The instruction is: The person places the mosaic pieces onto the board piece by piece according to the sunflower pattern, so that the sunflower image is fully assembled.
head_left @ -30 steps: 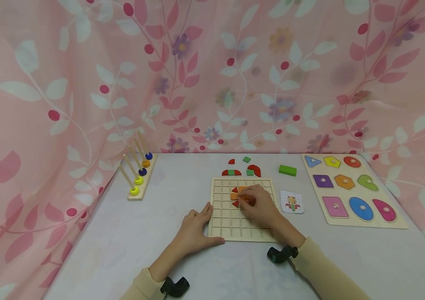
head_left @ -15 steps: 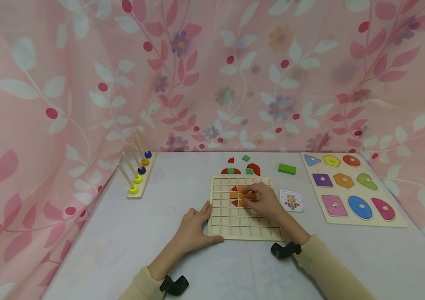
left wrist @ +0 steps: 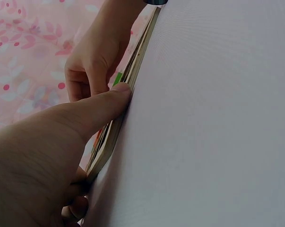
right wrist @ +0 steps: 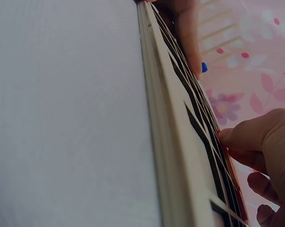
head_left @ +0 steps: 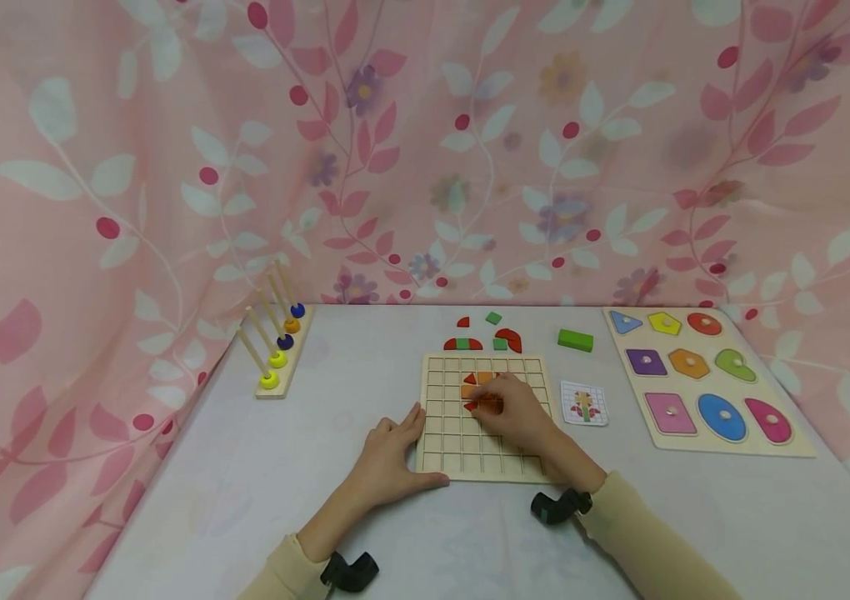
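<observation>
A square wooden grid board (head_left: pixel 443 437) lies on the table. My left hand (head_left: pixel 389 462) braces its near left corner, the straight thumb along the front edge and the fingers at the left side. In the left wrist view the thumb (left wrist: pixel 104 101) presses the board's edge. My right hand (head_left: pixel 518 410) is over the board, thumb and fingertips pinching a small red triangle (head_left: pixel 469 407) at the grid. The right wrist view shows the thumb (right wrist: pixel 232 137) against this red piece. Another red triangle (head_left: pixel 469 379) and orange squares (head_left: pixel 486 377) sit on the grid, partly hidden by the right hand.
Red and green pieces (head_left: pixel 462 344) lie behind the board, with a green block (head_left: pixel 575 340) to their right. A pattern card (head_left: pixel 584 403) is beside the board. A shape puzzle board (head_left: pixel 710 383) lies right; a peg stand with beads (head_left: pixel 286 367) stands left.
My right hand draws back slightly rightward, then returns left and down to the lower red triangle. The left hand stays at the board's corner.
</observation>
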A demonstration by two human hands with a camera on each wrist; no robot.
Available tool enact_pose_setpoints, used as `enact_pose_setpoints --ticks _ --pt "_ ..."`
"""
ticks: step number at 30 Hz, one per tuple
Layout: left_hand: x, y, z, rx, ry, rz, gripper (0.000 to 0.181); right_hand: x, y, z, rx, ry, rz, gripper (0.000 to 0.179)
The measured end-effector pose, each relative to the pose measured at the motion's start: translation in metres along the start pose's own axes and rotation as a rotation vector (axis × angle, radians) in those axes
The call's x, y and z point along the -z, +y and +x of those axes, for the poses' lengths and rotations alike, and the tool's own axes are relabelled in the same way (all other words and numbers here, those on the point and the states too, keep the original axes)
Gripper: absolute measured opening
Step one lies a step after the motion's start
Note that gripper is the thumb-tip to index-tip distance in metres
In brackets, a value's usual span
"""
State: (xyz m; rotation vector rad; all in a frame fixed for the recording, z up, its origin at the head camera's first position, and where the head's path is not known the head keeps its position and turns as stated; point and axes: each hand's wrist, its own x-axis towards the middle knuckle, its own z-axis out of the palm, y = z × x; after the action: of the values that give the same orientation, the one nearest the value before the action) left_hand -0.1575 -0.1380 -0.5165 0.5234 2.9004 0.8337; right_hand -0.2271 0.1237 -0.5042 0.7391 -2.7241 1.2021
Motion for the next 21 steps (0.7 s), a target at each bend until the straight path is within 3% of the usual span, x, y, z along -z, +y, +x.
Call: enact_pose_setpoints --ticks 9,21 --pt "0.0008 0.0005 0.0005 -0.001 -0.002 0.005 0.116 -0.0034 0.0050 0.0026 0.058 0.038 -0.026 0.019" --pt "0.0011 0.0011 0.0002 0.005 -0.008 0.003 0.115 -0.0049 0.0053 0.0014 0.056 0.035 -0.037 0.017"
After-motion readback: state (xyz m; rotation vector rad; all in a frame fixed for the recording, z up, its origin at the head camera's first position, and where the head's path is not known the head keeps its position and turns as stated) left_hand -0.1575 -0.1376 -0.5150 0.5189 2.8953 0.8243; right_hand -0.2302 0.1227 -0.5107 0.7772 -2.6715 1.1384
